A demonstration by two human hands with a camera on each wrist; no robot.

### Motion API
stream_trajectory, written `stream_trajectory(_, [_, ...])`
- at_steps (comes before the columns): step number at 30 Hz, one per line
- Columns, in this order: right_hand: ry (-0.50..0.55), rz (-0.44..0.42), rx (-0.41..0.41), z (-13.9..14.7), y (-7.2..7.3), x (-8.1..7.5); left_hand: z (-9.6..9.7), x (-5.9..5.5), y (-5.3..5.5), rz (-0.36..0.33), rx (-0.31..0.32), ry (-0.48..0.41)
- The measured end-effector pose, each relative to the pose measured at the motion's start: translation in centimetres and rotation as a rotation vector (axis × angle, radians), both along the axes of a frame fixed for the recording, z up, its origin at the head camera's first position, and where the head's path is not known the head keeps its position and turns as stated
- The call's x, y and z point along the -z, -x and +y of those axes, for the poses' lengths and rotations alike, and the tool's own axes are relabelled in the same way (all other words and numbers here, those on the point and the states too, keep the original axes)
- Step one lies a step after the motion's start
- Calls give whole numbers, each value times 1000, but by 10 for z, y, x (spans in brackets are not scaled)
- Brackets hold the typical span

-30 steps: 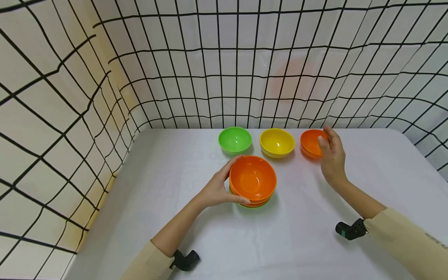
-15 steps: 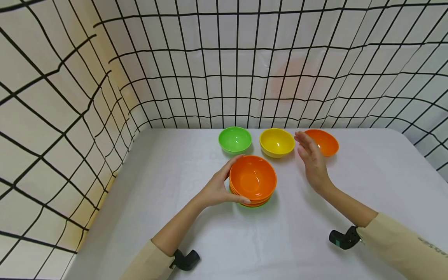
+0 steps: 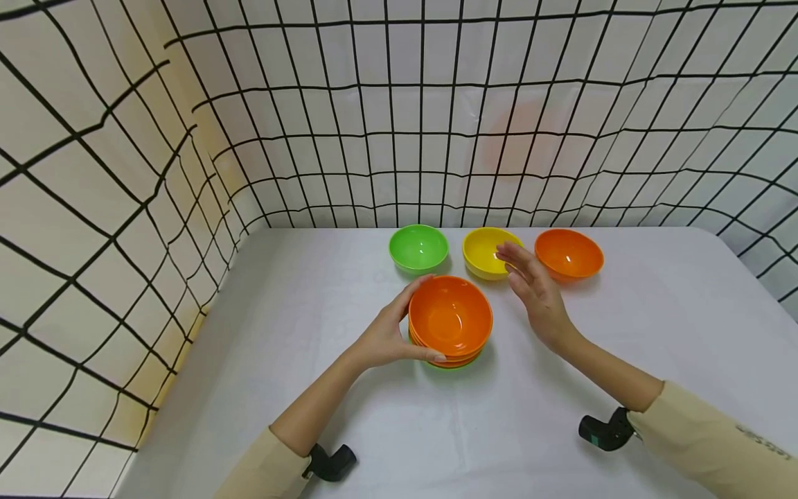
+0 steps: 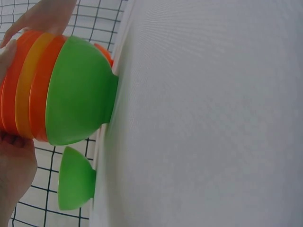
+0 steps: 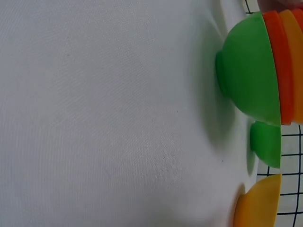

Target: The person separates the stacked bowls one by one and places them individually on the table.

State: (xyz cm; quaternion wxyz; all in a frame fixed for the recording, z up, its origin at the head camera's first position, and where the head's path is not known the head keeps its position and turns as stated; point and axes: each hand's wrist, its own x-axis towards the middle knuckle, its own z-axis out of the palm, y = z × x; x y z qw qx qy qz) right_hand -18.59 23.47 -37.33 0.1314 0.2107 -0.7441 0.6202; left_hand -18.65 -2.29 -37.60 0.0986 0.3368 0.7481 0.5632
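Sliding left of the single orange bowl since the earlier frame, the right hand is hovering with fingers extended, holding nothing.
Across from it, the left hand is gripping the bowl stack by its left side; beyond, the yellow bowl is sitting beside the green bowl. One-sided gripping could be leaving the stack prone to tilting, and a low right hand could be knocking the yellow bowl, whose right side it is hiding. Whether the stack's base is touching the table is staying unclear.

Head view high, facing forward-down; wrist views low, near, sharing bowl stack
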Motion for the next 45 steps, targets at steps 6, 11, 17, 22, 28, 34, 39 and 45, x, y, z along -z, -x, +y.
stream_trajectory(6, [-44, -53, -52, -5, -3, 0, 0, -1, 0, -6, 1, -1])
stream_trajectory(11, [-149, -89, -148, -7, -6, 3, 0, -1, 0, -4, 0, -4])
stream_trajectory(17, [-347, -52, -153, -12, -7, 8, 0, -1, -1, -3, -6, -4])
stream_trajectory(22, [-381, -46, -163, -14, -7, 8, 0, 0, -1, -3, -8, 3])
stream_trajectory(28, [-359, -40, -194, -16, -6, 9, 0, 0, 0, 3, -7, 7])
stream_trajectory(34, [-381, -35, -184, -20, -7, 12, 0, 0, -1, 9, -9, 6])
stream_trajectory(39, [-461, 24, -175, -22, -9, 16, 1, 21, 9, 27, -10, -6])
stream_trajectory(45, [-509, 75, -168, -24, -8, 21, 0, 7, 1, 22, -17, -16])
